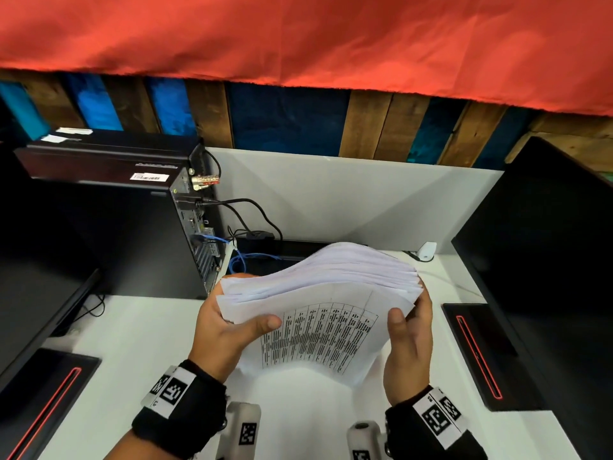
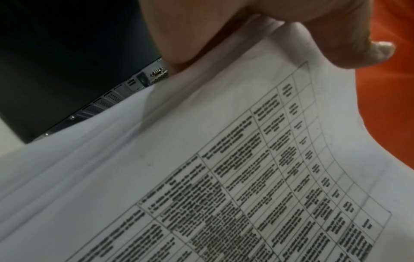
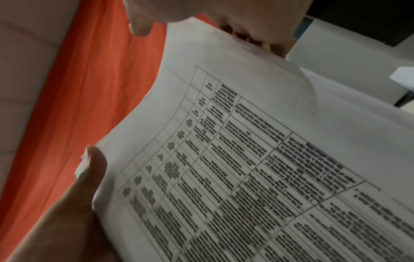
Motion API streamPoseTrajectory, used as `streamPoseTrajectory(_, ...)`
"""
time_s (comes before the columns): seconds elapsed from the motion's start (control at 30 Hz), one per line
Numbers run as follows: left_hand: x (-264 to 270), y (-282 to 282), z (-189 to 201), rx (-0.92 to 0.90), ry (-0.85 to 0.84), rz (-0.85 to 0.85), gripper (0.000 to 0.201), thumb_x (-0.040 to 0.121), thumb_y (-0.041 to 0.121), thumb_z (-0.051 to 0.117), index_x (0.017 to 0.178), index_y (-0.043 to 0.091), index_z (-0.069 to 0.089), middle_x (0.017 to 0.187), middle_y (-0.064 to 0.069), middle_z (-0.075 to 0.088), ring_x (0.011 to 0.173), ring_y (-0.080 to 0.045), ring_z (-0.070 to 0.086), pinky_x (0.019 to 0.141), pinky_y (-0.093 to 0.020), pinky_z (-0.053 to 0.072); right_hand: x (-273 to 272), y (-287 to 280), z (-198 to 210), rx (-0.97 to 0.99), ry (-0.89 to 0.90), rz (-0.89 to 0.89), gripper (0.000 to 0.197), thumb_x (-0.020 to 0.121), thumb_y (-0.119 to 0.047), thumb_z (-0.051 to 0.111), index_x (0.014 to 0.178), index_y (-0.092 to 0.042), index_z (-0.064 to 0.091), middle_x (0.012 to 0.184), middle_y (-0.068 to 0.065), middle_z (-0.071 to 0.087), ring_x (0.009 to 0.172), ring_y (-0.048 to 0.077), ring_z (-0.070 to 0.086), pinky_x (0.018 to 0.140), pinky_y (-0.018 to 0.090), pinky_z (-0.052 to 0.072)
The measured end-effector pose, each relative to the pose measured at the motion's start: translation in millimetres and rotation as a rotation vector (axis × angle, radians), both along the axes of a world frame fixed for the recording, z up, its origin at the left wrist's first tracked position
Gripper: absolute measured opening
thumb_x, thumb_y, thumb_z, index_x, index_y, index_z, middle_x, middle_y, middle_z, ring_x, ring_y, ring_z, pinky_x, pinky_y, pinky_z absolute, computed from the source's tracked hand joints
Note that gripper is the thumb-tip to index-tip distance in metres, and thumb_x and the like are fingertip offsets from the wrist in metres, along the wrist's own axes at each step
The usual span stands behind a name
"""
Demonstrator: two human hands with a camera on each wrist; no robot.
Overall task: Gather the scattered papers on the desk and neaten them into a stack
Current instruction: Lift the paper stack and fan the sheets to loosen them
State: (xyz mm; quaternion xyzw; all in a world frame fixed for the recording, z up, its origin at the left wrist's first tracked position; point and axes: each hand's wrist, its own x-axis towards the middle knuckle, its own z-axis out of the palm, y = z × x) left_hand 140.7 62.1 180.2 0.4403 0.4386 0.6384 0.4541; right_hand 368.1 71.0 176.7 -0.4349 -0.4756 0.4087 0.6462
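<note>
A thick stack of white papers (image 1: 318, 293) stands on its lower edge on the white desk (image 1: 132, 343), bowed, with a printed table facing me. My left hand (image 1: 225, 327) grips the stack's left side, thumb across the front sheet. My right hand (image 1: 411, 330) grips the right side, thumb in front and fingers behind. The left wrist view shows the printed sheet (image 2: 246, 177) close up with my thumb (image 2: 336, 40) pressed on it. The same sheet (image 3: 257, 159) fills the right wrist view, held at its edge by my right thumb (image 3: 139, 21).
A black computer tower (image 1: 116, 210) with cables stands at the back left. Black monitors (image 1: 547, 260) with red-lined bases (image 1: 477, 353) flank the desk on both sides. A white partition (image 1: 348, 194) and red cloth (image 1: 298, 38) rise behind.
</note>
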Motion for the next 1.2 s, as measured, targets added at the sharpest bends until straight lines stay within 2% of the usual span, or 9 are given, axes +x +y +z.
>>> streamPoseTrajectory(0.17, -4.7, 2.1, -1.4, -0.009, 0.057, -0.028, 0.069, 0.026, 0.045, 0.094, 0.083, 0.016, 0.07, 0.08, -0.001, 0.073, 0.072, -0.011, 0.069, 0.063, -0.021, 0.056, -0.7, 2.7, 0.2, -0.042, 0.01, 0.012, 0.076, 0.075, -0.044, 0.059, 0.139, -0.009, 0.039, 0.133, 0.015, 0.055, 0.126, 0.031, 0.052, 0.107, 0.06, 0.035)
streamPoseTrajectory(0.33, -10.2, 2.4, -1.4, -0.045, 0.148, -0.086, 0.064, 0.034, 0.045, 0.094, 0.072, -0.002, 0.071, 0.076, -0.017, 0.07, 0.07, -0.023, 0.069, 0.061, -0.027, 0.055, -1.3, 7.1, -0.4, -0.087, 0.009, 0.032, 0.092, 0.068, -0.054, 0.071, 0.143, -0.014, 0.036, 0.138, 0.012, 0.053, 0.13, 0.028, 0.05, 0.11, 0.057, 0.035)
streamPoseTrajectory(0.5, -18.8, 2.8, 0.9, -0.101, 0.135, -0.128, 0.065, 0.027, 0.041, 0.095, 0.077, 0.004, 0.074, 0.082, -0.014, 0.076, 0.072, -0.022, 0.073, 0.06, -0.027, 0.058, 3.3, 10.1, -2.5, -0.069, 0.011, 0.024, 0.094, 0.066, -0.047, 0.069, 0.146, -0.016, 0.031, 0.144, 0.006, 0.048, 0.134, 0.017, 0.046, 0.11, 0.036, 0.04)
streamPoseTrajectory(0.6, -21.5, 2.7, 1.9, -0.121, 0.135, -0.154, 0.061, 0.024, 0.042, 0.095, 0.074, 0.014, 0.075, 0.079, -0.013, 0.076, 0.07, -0.02, 0.073, 0.059, -0.027, 0.058, -0.9, 8.4, -3.1, -0.11, 0.033, 0.142, 0.085, 0.063, -0.038, 0.069, 0.139, -0.009, 0.043, 0.125, 0.005, 0.066, 0.118, 0.018, 0.061, 0.094, 0.027, 0.051)
streamPoseTrajectory(0.73, -25.8, 3.6, 0.1, -0.133, 0.131, -0.155, 0.066, 0.024, 0.04, 0.096, 0.082, 0.017, 0.077, 0.088, -0.013, 0.077, 0.081, -0.024, 0.074, 0.067, -0.032, 0.059, 3.2, 9.2, -4.4, -0.101, 0.024, 0.072, 0.099, 0.065, -0.055, 0.074, 0.147, -0.019, 0.032, 0.145, 0.002, 0.049, 0.136, 0.02, 0.045, 0.113, 0.047, 0.035)
streamPoseTrajectory(0.87, -26.6, 3.4, -0.4, -0.143, 0.144, -0.161, 0.066, 0.023, 0.041, 0.096, 0.082, 0.017, 0.077, 0.087, -0.012, 0.077, 0.08, -0.022, 0.074, 0.067, -0.03, 0.059, 0.4, 6.9, -5.6, -0.196, 0.053, 0.195, 0.118, 0.043, -0.061, 0.086, 0.141, -0.013, 0.041, 0.131, 0.012, 0.061, 0.124, 0.029, 0.057, 0.102, 0.043, 0.048)
streamPoseTrajectory(0.97, -28.5, 3.7, -1.3, -0.156, 0.137, -0.164, 0.067, 0.022, 0.04, 0.096, 0.08, 0.011, 0.077, 0.086, -0.014, 0.077, 0.08, -0.023, 0.074, 0.067, -0.03, 0.06, 6.2, 11.9, -6.9, -0.192, 0.001, 0.144, 0.113, 0.044, -0.052, 0.09, 0.141, -0.04, 0.034, 0.147, 0.0, 0.046, 0.137, 0.017, 0.044, 0.113, 0.043, 0.036)
streamPoseTrajectory(1.1, -32.1, 6.0, -3.6, -0.19, 0.129, -0.171, 0.071, 0.02, 0.037, 0.097, 0.081, 0.008, 0.074, 0.084, -0.015, 0.077, 0.078, -0.022, 0.074, 0.066, -0.028, 0.059, 6.3, 18.7, -10.8, -0.301, -0.147, 0.281, 0.106, 0.05, 0.001, 0.091, 0.137, -0.03, 0.038, 0.12, -0.003, 0.066, 0.108, 0.0, 0.065, 0.089, 0.018, 0.053)
streamPoseTrajectory(1.2, -35.8, 3.8, -14.8, -0.217, 0.088, -0.117, 0.071, 0.024, 0.031, 0.097, 0.089, 0.01, 0.075, 0.09, -0.012, 0.078, 0.086, -0.023, 0.075, 0.069, -0.026, 0.059, 11.8, 19.4, -11.7, -0.362, -0.124, 0.255, 0.077, 0.052, 0.004, 0.087, 0.122, -0.013, 0.059, 0.106, 0.006, 0.075, 0.1, 0.015, 0.071, 0.085, 0.03, 0.058)
